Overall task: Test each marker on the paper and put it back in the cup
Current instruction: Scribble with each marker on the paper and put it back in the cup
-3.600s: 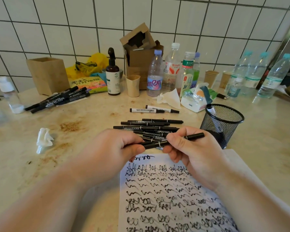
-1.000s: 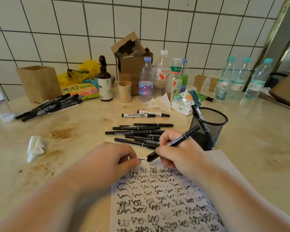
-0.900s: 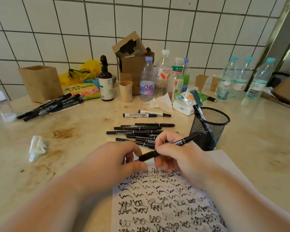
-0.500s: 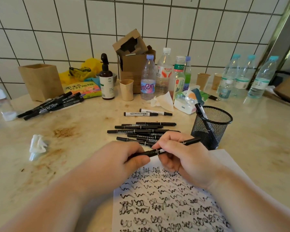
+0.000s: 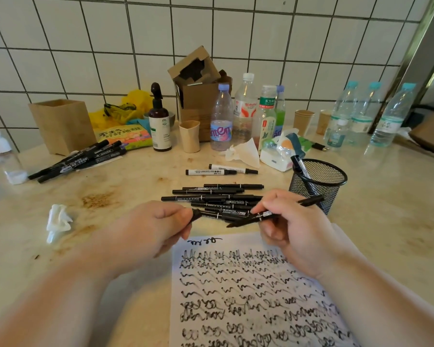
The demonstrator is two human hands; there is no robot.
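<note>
The counter [image 5: 125, 196] under my arms is pale, glossy stone, blotched with rusty stains. My white paper [image 5: 248, 291] lies flat on it, crowded with rows of black squiggles. Beyond it sits a loose heap of slim black markers [image 5: 216, 197], and to the right stands the round black wire-mesh cup [image 5: 320, 182] with a marker or two upright inside. My right hand [image 5: 293, 226] pinches a thin black marker [image 5: 268, 215] by its barrel, bare tip pointing left just above the paper's top edge. My left hand [image 5: 150, 229] curls tight round its small black cap [image 5: 197, 213], just apart from the tip.
</note>
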